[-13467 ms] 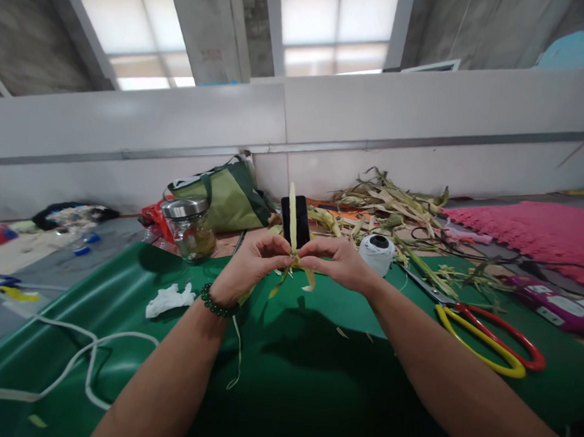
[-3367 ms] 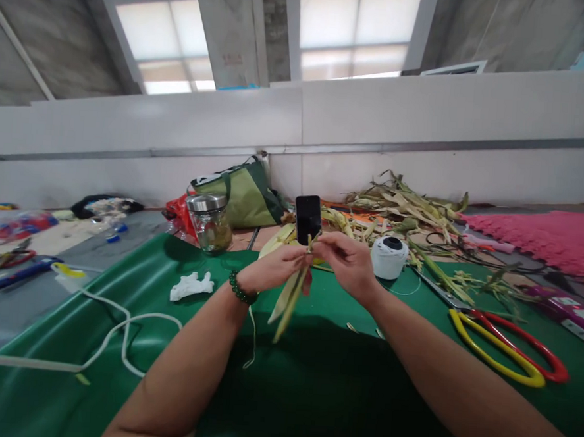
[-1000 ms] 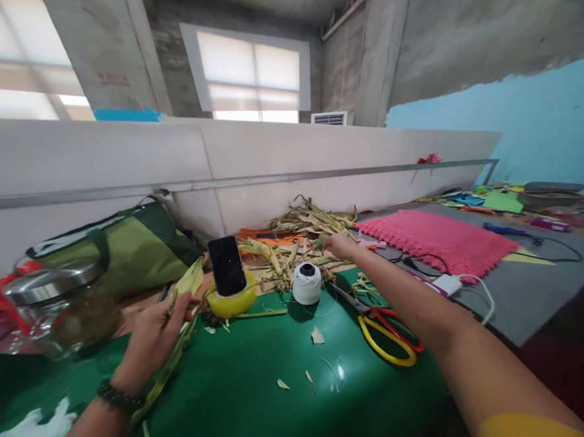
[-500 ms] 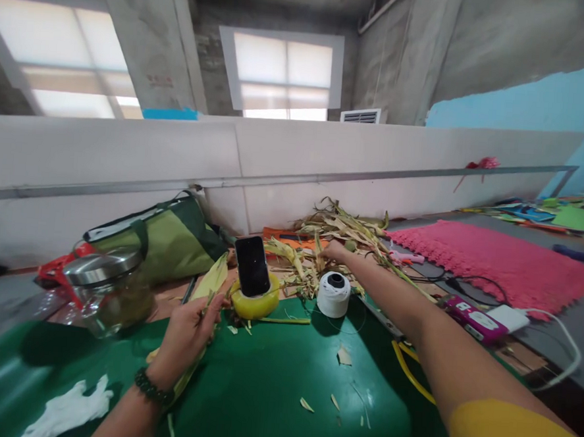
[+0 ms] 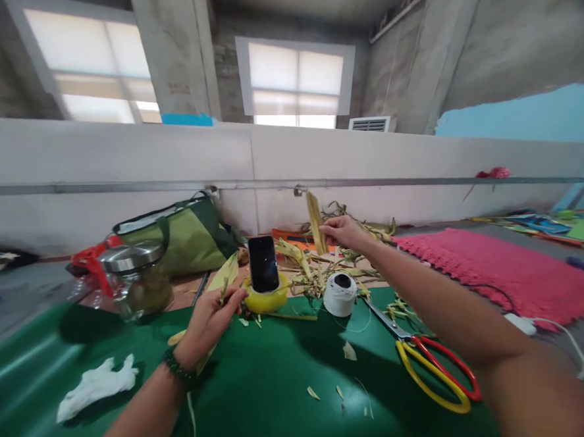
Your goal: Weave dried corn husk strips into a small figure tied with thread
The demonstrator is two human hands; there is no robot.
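My left hand (image 5: 215, 319) is closed around a bundle of pale yellow-green corn husk (image 5: 224, 272), whose wide leaf points up and away. A dark beaded bracelet circles that wrist. Reaching forward, my right hand (image 5: 344, 232) pinches a flat strip of dried corn husk (image 5: 314, 223), lifted above the husk pile (image 5: 297, 255). Between the hands a black phone (image 5: 263, 264) leans upright in a yellow roll of tape (image 5: 266, 300). A white spool of thread (image 5: 339, 295) stands to its right. Scissors (image 5: 428, 368) with one red and one yellow handle lie under my right forearm.
Left of my hands are a lidded glass jar (image 5: 137, 281) and a green bag (image 5: 192, 235). A crumpled white glove-like piece (image 5: 97, 388) and husk scraps (image 5: 350, 351) lie on the green mat (image 5: 272, 389). A pink woven cloth (image 5: 496, 270) spreads at right.
My right hand has risen from the pile, lifting the husk strip. The scissors' handles are now uncovered from behind my arm. My left hand keeps its hold, and the view has shifted slightly.
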